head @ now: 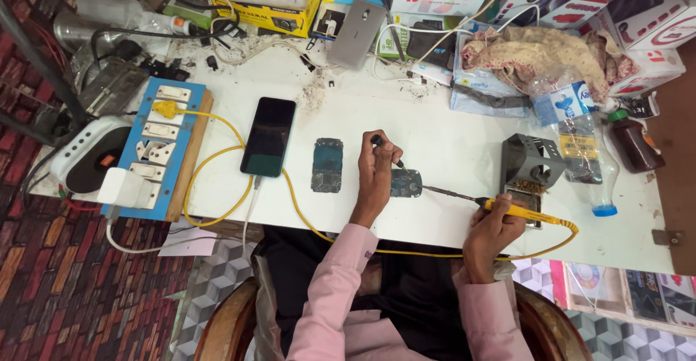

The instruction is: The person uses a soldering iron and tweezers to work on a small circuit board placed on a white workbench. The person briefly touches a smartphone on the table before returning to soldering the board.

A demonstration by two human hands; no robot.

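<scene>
White worktable (449,143) carries everything, w/ boxes, a crumpled cloth (536,49) and loose cables pushed to the far edge, prob. to leave bare surface in front of the seated person. Blue switch/socket board (156,151) sits at the left end of the table; the yellow cord (217,158) plugs into it and loops under the arms across to the iron, so power stays off to one side, clear of the work spot. Clear plastic bottle (583,151) lies tilted at the right, just beside the grey iron stand (533,162); stand is near the right hand, likely so the hot tool can be parked w/o reaching. Black phone (268,136) lies face up, a white cable at its near end. Beside it an opened phone body (327,164), apart from the hands, set aside.

Small circuit board (406,183) lies flat on the table btwn the two hands, approx. centre front. Left hand (377,169) is clenched round a thin dark-handled tool (388,151), tip angled down onto the board's top edge, prob. steadying or picking at a part. Right hand (493,227) grips the yellow soldering iron (471,200) by its handle, well back from the hot end, shaft lying low and its tip meeting the board's right edge.
</scene>
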